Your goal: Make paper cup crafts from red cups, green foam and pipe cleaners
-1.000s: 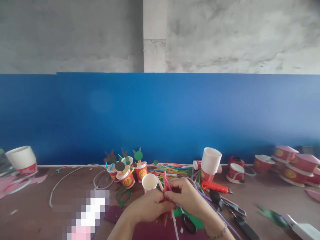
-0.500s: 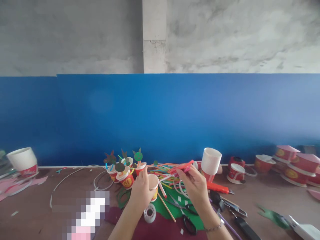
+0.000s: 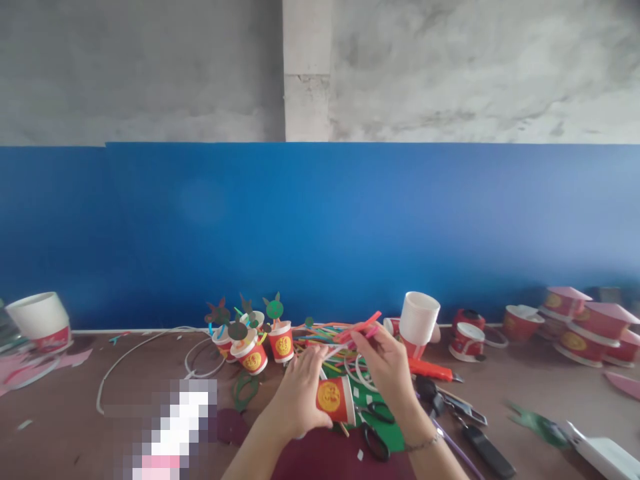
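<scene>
My left hand (image 3: pixel 300 393) grips a small red paper cup with a yellow emblem (image 3: pixel 335 399), tipped on its side with the mouth to the right. My right hand (image 3: pixel 387 363) is raised beside it and pinches a pink straw (image 3: pixel 361 327) that slants up to the right. Just below the hands lie black-handled scissors (image 3: pixel 373 433) on green and dark red sheets (image 3: pixel 390 433). Behind the hands is a heap of coloured straws (image 3: pixel 325 337).
Three decorated red cups (image 3: pixel 253 347) with paper flowers stand left of centre. A white cup stack (image 3: pixel 419 320), an orange utility knife (image 3: pixel 433 370), several red cups and lidded bowls (image 3: pixel 575 320) sit to the right. White rings (image 3: pixel 150 347) and a tilted tub (image 3: pixel 40 320) lie left.
My hands parted: the left took the white-mouthed cup and tipped it onto its side, while the right lifted the pink straw up and to the right.
</scene>
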A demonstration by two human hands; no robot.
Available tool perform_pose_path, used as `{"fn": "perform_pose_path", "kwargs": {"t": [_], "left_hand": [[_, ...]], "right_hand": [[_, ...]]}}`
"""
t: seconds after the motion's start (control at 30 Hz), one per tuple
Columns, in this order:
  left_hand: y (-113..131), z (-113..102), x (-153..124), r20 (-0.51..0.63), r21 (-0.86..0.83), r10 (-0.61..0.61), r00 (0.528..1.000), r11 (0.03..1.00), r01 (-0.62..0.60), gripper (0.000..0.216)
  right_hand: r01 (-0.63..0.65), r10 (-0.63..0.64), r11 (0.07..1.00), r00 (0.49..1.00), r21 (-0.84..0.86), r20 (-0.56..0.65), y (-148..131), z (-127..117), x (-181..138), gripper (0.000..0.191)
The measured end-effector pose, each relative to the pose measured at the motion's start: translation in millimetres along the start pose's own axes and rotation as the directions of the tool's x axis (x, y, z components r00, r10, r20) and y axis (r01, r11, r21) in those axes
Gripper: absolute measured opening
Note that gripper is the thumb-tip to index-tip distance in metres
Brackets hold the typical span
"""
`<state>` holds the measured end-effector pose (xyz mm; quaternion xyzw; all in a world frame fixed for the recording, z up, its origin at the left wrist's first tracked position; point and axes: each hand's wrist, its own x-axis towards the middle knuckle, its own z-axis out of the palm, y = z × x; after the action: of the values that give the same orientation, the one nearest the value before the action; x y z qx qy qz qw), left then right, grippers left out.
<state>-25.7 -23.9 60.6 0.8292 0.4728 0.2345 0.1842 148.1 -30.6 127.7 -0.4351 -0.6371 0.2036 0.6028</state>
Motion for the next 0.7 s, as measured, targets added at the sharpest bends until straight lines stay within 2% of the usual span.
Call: {"fn": "perform_pose_path", "kwargs": {"t": [0.1,0.13,0.2,0.27,0.33,0.4,0.47,0.57,0.63,0.7], "left_hand": [[-1.2,15.4,-1.6,0.074,0.032,0.013,0.997,0.999,-0.015,0.110],[-1.7,18.4,-1.4,0.071,0.044,-0.006,0.997,0.999,0.002,0.101],[-2.3,19.5,0.8,0.031,0.061,-0.021,0.999,0.998,0.019,0.069],[-2.0,15.1,4.8,-0.063,0.009,-0.016,0.998,1.000,0.017,0.044],[-0.5,9.0,8.9,-0.222,-0.139,-0.042,0.974,0.990,0.011,0.041],[1.8,4.7,11.3,-0.397,-0.291,-0.103,0.912,0.956,-0.018,0.046],[4.1,3.6,11.1,-0.536,-0.354,-0.133,0.834,0.932,-0.079,0.046],[6.7,5.5,8.2,-0.646,-0.328,-0.097,0.757,0.931,-0.160,0.039],[7.8,7.0,6.8,-0.669,-0.312,-0.078,0.739,0.932,-0.184,0.038],[8.7,8.1,6.9,-0.661,-0.323,-0.081,0.746,0.928,-0.186,0.040]], "right_hand": [[-0.046,0.047,0.999,0.997,0.025,-0.056,0.2,-12.5,4.0,0.023],[-0.058,0.061,0.998,0.996,0.039,-0.061,0.0,-15.8,5.0,0.024],[-0.076,0.081,0.995,0.993,0.062,-0.087,-1.7,-20.9,6.1,0.025],[-0.093,0.106,0.992,0.982,0.087,-0.158,-5.6,-24.2,5.7,0.026],[-0.099,0.126,0.988,0.957,0.115,-0.260,-11.7,-25.9,3.6,0.026],[-0.076,0.114,0.990,0.932,0.122,-0.344,-19.6,-26.2,-0.3,0.024],[-0.012,0.045,0.996,0.929,0.093,-0.367,-28.5,-24.6,-5.2,0.019],[0.148,-0.138,0.989,0.953,0.019,-0.270,-41.0,-18.6,-12.1,0.012],[0.270,-0.274,0.962,0.949,-0.047,-0.154,-46.4,-12.9,-15.4,0.011],[0.362,-0.366,0.928,0.930,-0.089,-0.022,-48.4,-7.3,-17.6,0.013]]}}
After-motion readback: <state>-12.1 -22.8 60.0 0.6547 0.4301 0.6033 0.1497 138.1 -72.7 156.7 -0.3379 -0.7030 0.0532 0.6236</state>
